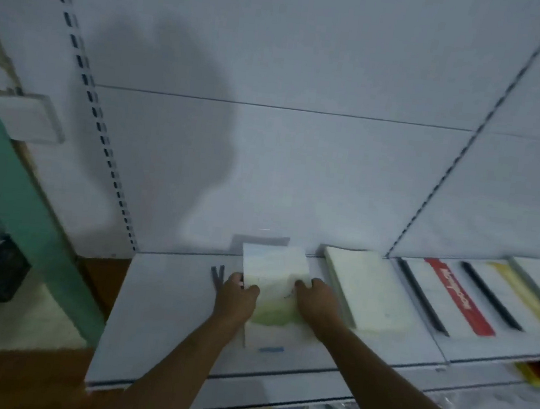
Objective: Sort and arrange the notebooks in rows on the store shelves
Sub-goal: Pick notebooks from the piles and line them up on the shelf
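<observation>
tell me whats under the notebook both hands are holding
The white shelf lies under the pale green-and-white notebook, which the left hand and right hand hold by its sides. A blue mark shows below its near edge. Anything directly beneath is covered.

Notebook (272,272) (pale) between both hands

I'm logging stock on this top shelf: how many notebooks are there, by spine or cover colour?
Green-and-white notebook held by both hands: 1
Cream notebook: 1
Black-spined white notebooks: 2
Red-spined notebook: 1
Yellow-spined notebook: 1
Total clearly visible: 6; more at the right edge are cut off.
</observation>
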A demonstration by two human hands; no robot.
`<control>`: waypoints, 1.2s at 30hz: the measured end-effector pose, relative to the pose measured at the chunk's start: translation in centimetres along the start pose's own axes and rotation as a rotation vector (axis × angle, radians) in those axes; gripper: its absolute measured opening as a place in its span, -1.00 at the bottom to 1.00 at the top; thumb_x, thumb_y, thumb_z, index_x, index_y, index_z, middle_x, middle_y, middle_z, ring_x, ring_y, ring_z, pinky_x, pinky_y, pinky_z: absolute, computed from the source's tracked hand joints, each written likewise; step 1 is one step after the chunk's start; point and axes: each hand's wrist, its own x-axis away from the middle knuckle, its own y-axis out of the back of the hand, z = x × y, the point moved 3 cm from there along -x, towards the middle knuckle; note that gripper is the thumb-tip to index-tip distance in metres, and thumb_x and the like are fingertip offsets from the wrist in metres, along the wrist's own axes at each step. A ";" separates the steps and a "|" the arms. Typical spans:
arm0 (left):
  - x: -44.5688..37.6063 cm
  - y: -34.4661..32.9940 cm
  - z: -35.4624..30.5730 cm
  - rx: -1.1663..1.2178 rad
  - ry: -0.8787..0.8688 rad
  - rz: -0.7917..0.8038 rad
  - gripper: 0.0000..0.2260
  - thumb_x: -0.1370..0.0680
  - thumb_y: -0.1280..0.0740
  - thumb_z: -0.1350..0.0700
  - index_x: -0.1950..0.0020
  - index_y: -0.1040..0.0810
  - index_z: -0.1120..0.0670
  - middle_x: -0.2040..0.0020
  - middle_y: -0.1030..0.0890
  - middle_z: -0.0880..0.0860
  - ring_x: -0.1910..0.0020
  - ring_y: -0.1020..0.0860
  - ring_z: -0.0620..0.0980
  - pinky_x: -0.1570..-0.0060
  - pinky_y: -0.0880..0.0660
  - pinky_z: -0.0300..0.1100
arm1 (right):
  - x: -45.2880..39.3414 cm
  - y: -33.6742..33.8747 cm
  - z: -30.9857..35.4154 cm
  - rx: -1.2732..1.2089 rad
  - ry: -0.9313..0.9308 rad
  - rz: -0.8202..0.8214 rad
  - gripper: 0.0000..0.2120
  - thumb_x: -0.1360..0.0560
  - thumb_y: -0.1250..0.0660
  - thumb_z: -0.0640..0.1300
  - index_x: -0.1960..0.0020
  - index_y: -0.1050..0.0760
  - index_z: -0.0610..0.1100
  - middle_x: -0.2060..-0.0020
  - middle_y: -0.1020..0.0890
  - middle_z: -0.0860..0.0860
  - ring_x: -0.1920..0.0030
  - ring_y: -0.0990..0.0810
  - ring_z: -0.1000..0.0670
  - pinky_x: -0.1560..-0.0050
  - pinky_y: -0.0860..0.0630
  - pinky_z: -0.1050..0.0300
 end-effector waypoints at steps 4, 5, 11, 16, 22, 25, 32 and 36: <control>2.8 -8.1 -4.5 0.136 -0.161 0.271 -0.55 -0.54 -0.29 0.23 -0.34 -0.30 -0.14 -0.10 -0.55 -0.04 -0.04 -0.54 0.00 -0.06 -0.48 -0.17 | 1.3 8.6 -3.9 -0.197 -0.103 -0.249 -0.72 -0.55 -0.17 -0.04 -0.07 -0.47 -0.23 -0.02 -0.57 -0.13 0.07 -0.48 -0.08 0.07 -0.33 0.15; 3.8 -10.4 -5.5 0.132 -0.190 0.339 -0.49 -0.53 -0.30 0.24 -0.39 -0.27 -0.13 -0.15 -0.55 -0.04 -0.07 -0.54 0.00 -0.08 -0.49 -0.15 | 1.8 11.0 -5.4 -0.250 -0.121 -0.305 -0.73 -0.55 -0.17 -0.04 -0.09 -0.46 -0.22 -0.02 -0.57 -0.12 0.07 -0.49 -0.07 0.07 -0.35 0.13; 12.2 -24.8 -11.3 0.058 -0.339 0.732 -0.46 -0.54 -0.31 0.24 -0.46 -0.23 -0.08 -0.27 -0.52 -0.02 -0.17 -0.52 -0.02 -0.17 -0.50 -0.10 | 7.0 24.9 -17.2 -0.378 -0.251 -0.598 -0.65 -0.61 -0.10 0.07 -0.18 -0.44 -0.17 -0.03 -0.53 -0.08 -0.08 -0.52 -0.15 0.00 -0.39 0.07; 21.2 -37.0 -13.2 -0.046 -0.441 0.935 -0.49 -0.58 -0.27 0.20 -0.48 -0.16 -0.04 -0.32 -0.48 0.02 -0.18 -0.48 -0.02 -0.11 -0.48 -0.14 | 13.0 34.4 -28.1 -0.468 -0.391 -0.777 -0.73 -0.61 -0.10 0.03 -0.11 -0.45 -0.12 0.06 -0.55 -0.08 0.00 -0.56 -0.16 -0.03 -0.50 -0.05; 30.2 -48.4 -13.8 -0.134 -0.498 1.047 -0.56 -0.61 -0.25 0.14 -0.44 -0.16 0.06 -0.27 -0.49 0.03 -0.11 -0.52 0.01 0.01 -0.49 -0.16 | 18.9 41.7 -39.0 -0.598 -0.503 -0.927 -0.76 -0.57 -0.15 -0.04 -0.05 -0.47 -0.19 0.11 -0.54 -0.09 0.16 -0.54 -0.05 0.24 -0.45 0.12; 33.6 -53.0 -13.6 -0.129 -0.488 1.083 -0.53 -0.59 -0.27 0.19 -0.45 -0.16 0.08 -0.26 -0.49 0.05 -0.14 -0.52 0.02 0.02 -0.49 -0.18 | 20.8 44.6 -43.1 -0.600 -0.521 -0.982 -0.75 -0.59 -0.14 -0.02 -0.03 -0.48 -0.18 0.09 -0.56 -0.09 0.13 -0.56 -0.05 0.17 -0.53 0.05; 37.5 -61.2 -13.8 -0.213 -0.495 1.146 -0.59 -0.59 -0.27 0.17 -0.39 -0.23 0.00 -0.19 -0.51 -0.01 -0.08 -0.54 -0.01 -0.07 -0.57 -0.07 | 22.3 49.0 -49.9 -0.628 -0.611 -1.015 -0.79 -0.58 -0.15 -0.01 0.00 -0.46 -0.13 0.09 -0.56 -0.10 0.08 -0.57 -0.10 0.01 -0.56 -0.10; 37.4 -65.8 -14.1 -0.227 -0.474 1.164 -0.60 -0.59 -0.25 0.16 -0.39 -0.23 -0.02 -0.23 -0.53 0.06 -0.09 -0.57 0.06 -0.05 -0.59 0.02 | 20.6 51.6 -52.4 -0.614 -0.650 -1.017 -0.78 -0.56 -0.15 0.00 0.02 -0.45 -0.15 0.10 -0.56 -0.12 0.12 -0.57 -0.11 0.13 -0.55 -0.04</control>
